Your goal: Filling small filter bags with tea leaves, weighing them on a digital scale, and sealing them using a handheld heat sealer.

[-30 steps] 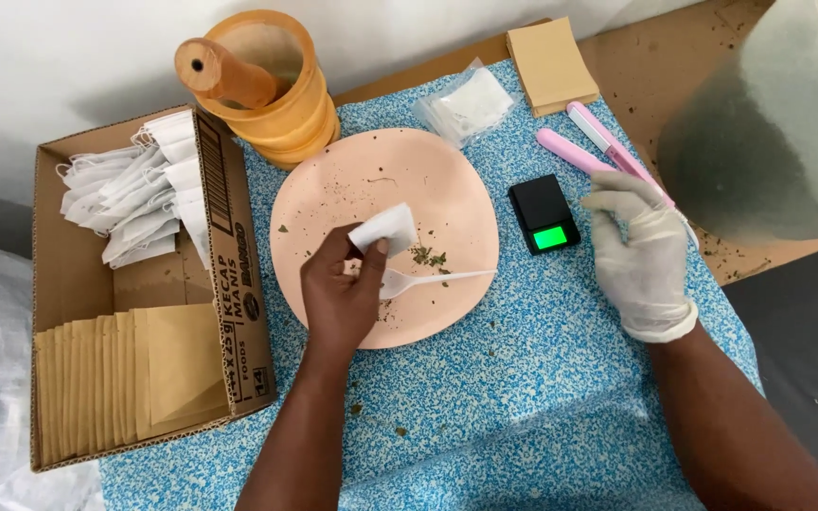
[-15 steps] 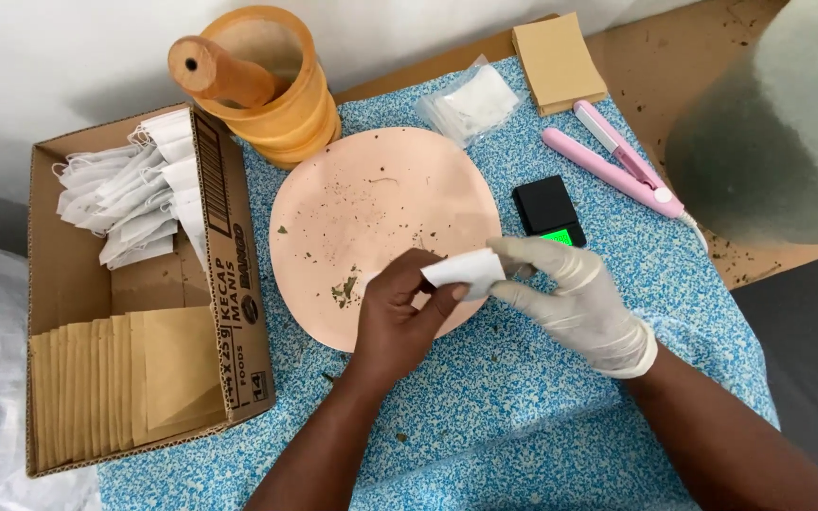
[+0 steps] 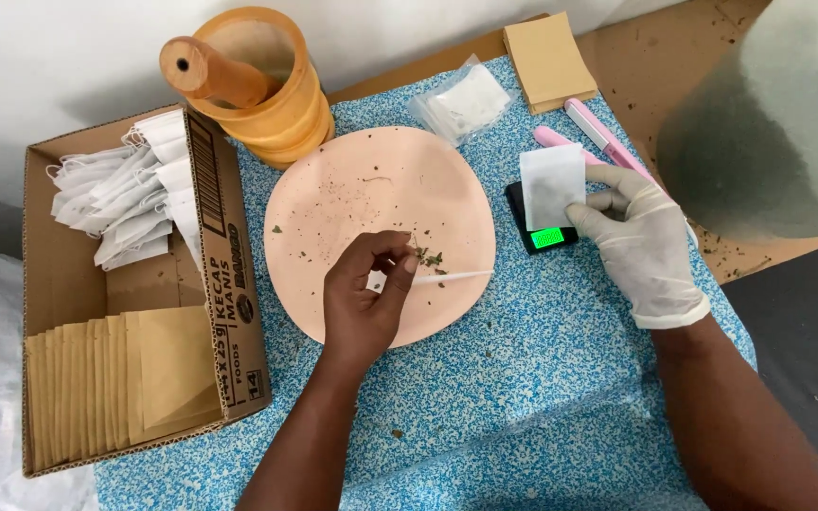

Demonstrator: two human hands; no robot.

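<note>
L hand [image 3: 364,301] pinches white spoon [image 3: 447,276] over pink plate [image 3: 333,203] w/ herb bits [image 3: 428,256]; gloved R hand [image 3: 638,238] grips white sachet [image 3: 552,185] above scale [image 3: 543,235].

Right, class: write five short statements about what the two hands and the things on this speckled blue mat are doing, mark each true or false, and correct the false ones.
1. The gloved right hand holds a small white paper sachet over the small black scale. True.
2. The bare left hand holds a pink pen. False: it holds a thin white plastic spoon over the round peach plate.
3. The wooden pestle lies flat on the mat. False: it leans inside the wooden mortar.
4. The cardboard box holds white sachets and brown envelopes. True.
5. The plate is heaped with herbs. False: only scattered dried flecks lie on it.
</note>
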